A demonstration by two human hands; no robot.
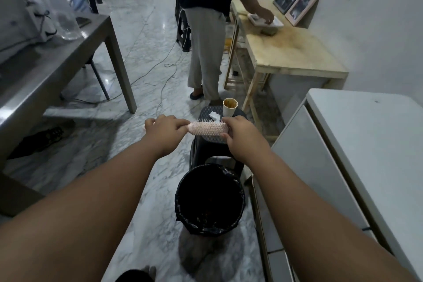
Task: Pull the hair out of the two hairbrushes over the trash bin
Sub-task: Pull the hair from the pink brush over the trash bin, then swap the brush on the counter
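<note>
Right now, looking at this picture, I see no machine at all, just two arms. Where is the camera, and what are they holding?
There is no machine here. These are a person's two bare arms, filmed by one wide-angle camera worn on their head, looking forward and down. The left hand grips the handle of a pink hairbrush, and the right hand pinches its far end. On the floor, below the forearms, stands a trash bin lined with a black bag. Beyond it is a dark stool carrying a paper cup and a crumpled tissue. Another person stands at a wooden table farther back.
</note>
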